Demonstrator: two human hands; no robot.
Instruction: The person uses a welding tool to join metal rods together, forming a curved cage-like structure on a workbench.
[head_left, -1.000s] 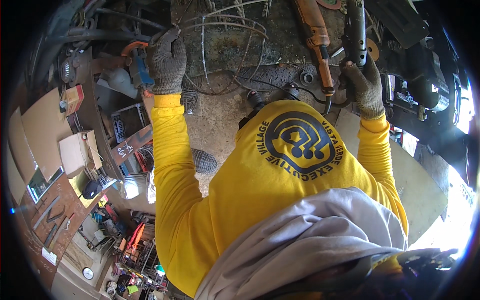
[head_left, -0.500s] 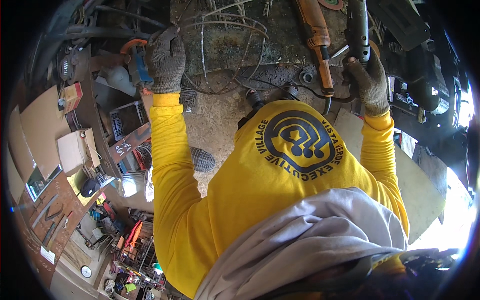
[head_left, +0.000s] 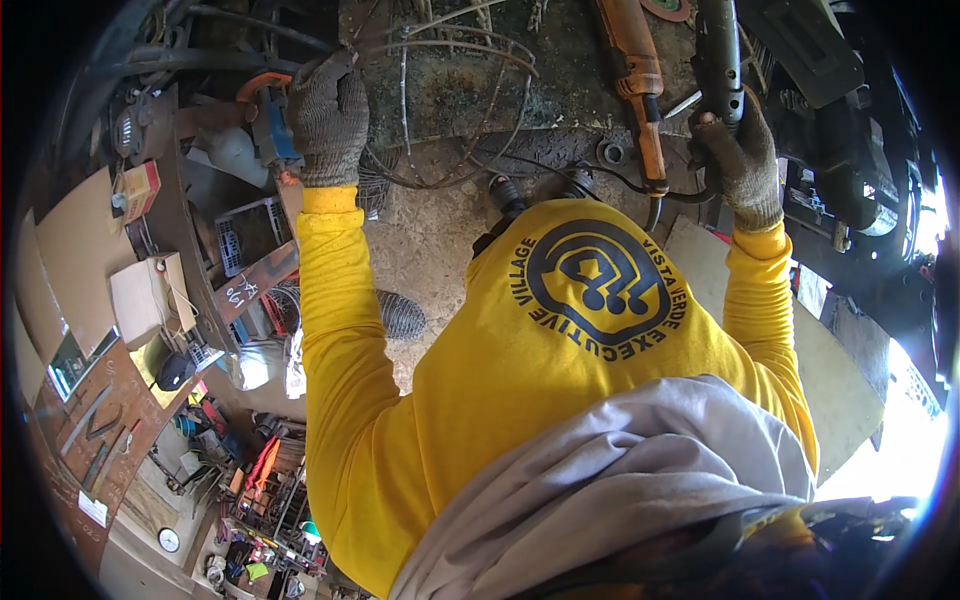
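My left hand [head_left: 328,118], in a knitted work glove, is closed at the left side of a frame of thin bent metal wire [head_left: 525,95]. The wire's curved rings run from beside its fingertips over the dark worktop. What the fingers pinch is partly hidden. Also gloved, my right hand [head_left: 742,165] is wrapped round the lower end of a grey metal tube [head_left: 720,60] with round holes in its side. Just left of it on the worktop lies an orange angle grinder [head_left: 632,75], its cord trailing from the near end.
The dark, stained worktop [head_left: 570,85] spans the far side. A metal ring [head_left: 611,152] lies near its front edge. At left are a blue tool [head_left: 275,125], a grey crate [head_left: 245,235] and cardboard boxes [head_left: 150,295]. A black cable [head_left: 690,198] loops near my right hand.
Both hands keep their grips. My right hand and the grey tube have shifted very slightly; the wire frame stays nearly in place.
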